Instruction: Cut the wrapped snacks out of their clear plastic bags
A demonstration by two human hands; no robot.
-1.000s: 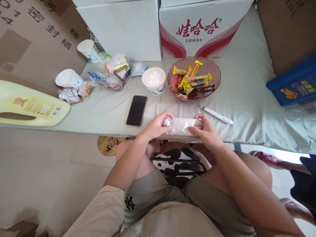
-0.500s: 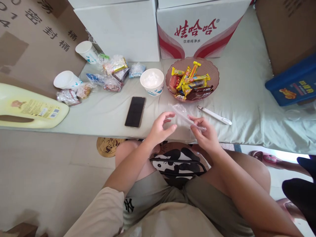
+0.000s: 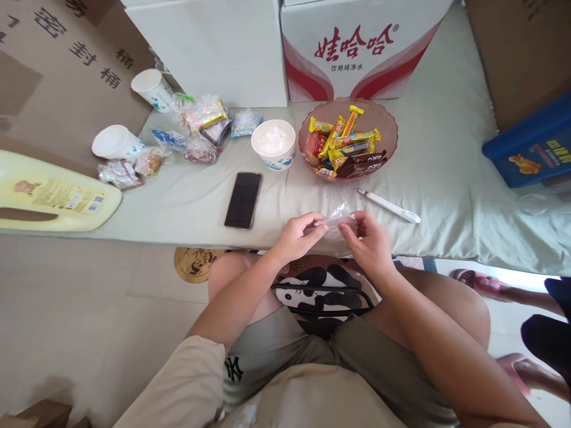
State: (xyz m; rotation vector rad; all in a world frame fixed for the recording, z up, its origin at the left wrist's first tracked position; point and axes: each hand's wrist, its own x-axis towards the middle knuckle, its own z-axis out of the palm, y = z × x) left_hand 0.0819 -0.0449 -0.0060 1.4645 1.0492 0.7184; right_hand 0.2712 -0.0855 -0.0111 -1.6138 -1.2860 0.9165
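A small clear plastic bag (image 3: 338, 221) is stretched between my two hands above the front edge of the cloth-covered surface. My left hand (image 3: 298, 236) pinches its left end between thumb and fingers. At the other end, my right hand (image 3: 369, 241) grips it with thumb and fingertips. Beyond the hands stand a paper cup (image 3: 273, 157) with clear plastic in it and a pink glass bowl (image 3: 387, 134) of wrapped snack bars (image 3: 350, 145). A white penlike cutter (image 3: 389, 205) lies right of the bag, and a phone (image 3: 243, 200) rests to the left.
Bagged snacks (image 3: 203, 128) and two paper cups (image 3: 116, 141) lie at the left, near a pale yellow jug (image 3: 57, 193). White cartons (image 3: 363, 53) line the back. A blue container (image 3: 526, 142) stands at the right. Another person's foot (image 3: 486, 282) shows below the right edge.
My left hand has closed on the bag's left end, having been open beside it. The bag has turned from slanted to nearly level between both hands.
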